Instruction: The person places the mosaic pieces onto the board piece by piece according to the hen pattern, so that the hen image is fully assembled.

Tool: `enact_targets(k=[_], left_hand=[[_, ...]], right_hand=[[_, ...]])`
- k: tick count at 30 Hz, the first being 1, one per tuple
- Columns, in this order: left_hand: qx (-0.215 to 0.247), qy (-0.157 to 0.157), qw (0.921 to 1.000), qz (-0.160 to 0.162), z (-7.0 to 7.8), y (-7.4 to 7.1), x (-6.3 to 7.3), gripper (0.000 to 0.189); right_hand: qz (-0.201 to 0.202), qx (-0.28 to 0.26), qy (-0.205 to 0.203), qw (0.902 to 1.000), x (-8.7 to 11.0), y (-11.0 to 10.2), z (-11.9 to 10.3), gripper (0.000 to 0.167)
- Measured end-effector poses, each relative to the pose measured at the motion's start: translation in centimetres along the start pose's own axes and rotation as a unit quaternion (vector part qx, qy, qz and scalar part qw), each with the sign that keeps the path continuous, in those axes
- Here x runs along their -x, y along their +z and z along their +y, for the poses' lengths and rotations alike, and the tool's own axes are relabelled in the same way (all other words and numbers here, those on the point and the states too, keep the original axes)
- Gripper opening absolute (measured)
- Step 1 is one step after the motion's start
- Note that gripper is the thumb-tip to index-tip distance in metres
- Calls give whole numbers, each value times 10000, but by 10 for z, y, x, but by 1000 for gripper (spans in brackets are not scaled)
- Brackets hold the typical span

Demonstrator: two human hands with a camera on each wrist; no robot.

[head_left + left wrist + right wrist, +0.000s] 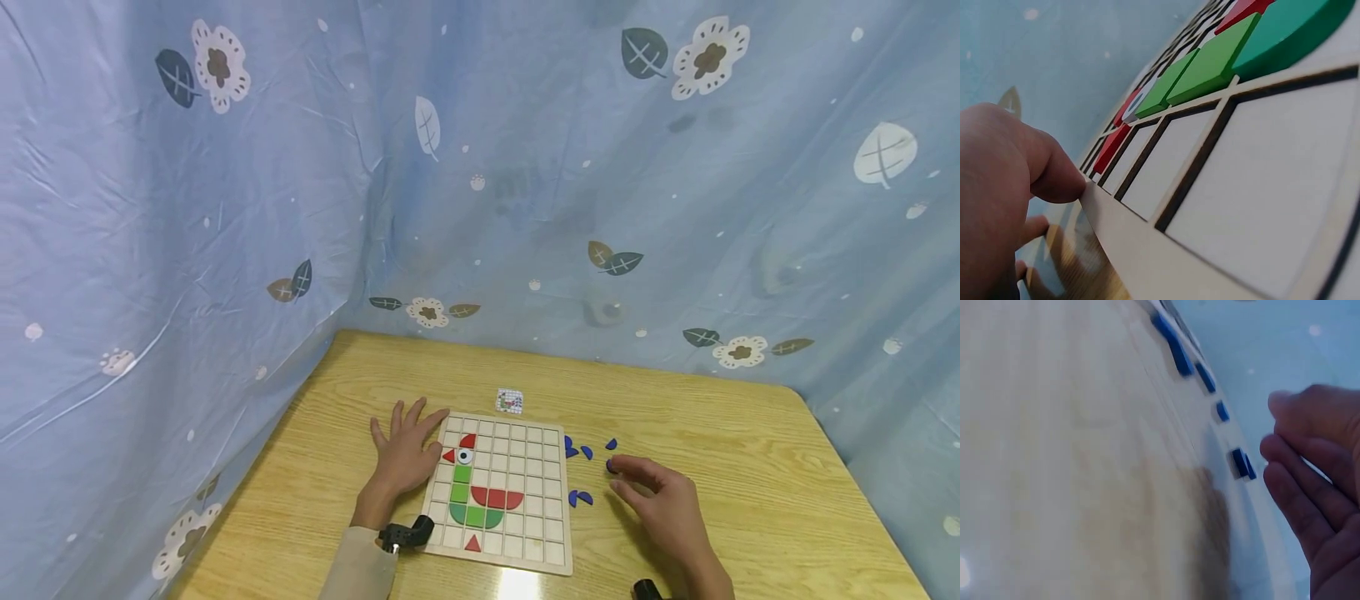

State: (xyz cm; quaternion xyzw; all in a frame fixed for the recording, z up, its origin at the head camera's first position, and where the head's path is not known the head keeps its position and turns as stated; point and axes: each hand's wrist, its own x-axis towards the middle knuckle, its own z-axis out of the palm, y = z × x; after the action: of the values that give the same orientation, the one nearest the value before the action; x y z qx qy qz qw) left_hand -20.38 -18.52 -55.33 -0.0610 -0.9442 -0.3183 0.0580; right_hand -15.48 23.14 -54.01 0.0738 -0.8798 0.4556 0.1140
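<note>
A wooden grid board (536, 492) lies on the table, with a bird shape of green squares (459, 493), red pieces (496, 498), teal quarter-rounds (457, 513) and a white eye piece (466, 457). At its left edge rests my left hand (405, 460), thumb against the frame and fingers spread. My right hand (666, 508) hovers right of the board, thumb and fingers loosely bent and apart. Just at its fingertips in the head view is a dark blue piece (611, 466); in the right wrist view the blue pieces (1241, 464) appear apart from the fingers.
A small printed pattern card (509, 401) lies behind the board. Several other blue rounded pieces (585, 498) are scattered along the board's right side. A flowered blue curtain (525, 208) hangs behind and to the left of the wooden table (750, 467).
</note>
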Motion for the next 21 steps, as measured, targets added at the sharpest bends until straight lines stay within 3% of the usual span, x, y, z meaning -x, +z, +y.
enact_targets(k=[6,15,21], left_hand=[[9,20,10000,46,0,0,0,56],[2,-27,10000,-6,-2,1,-2,56],[-23,-64,10000,-62,-3,1,-2,56]], right_hand=[[52,548,-154,9984,-19,3,5,33],[134,995,-452,9939,-30,12,3,31],[-186,502,-544,9971,-29,19,-12,29]])
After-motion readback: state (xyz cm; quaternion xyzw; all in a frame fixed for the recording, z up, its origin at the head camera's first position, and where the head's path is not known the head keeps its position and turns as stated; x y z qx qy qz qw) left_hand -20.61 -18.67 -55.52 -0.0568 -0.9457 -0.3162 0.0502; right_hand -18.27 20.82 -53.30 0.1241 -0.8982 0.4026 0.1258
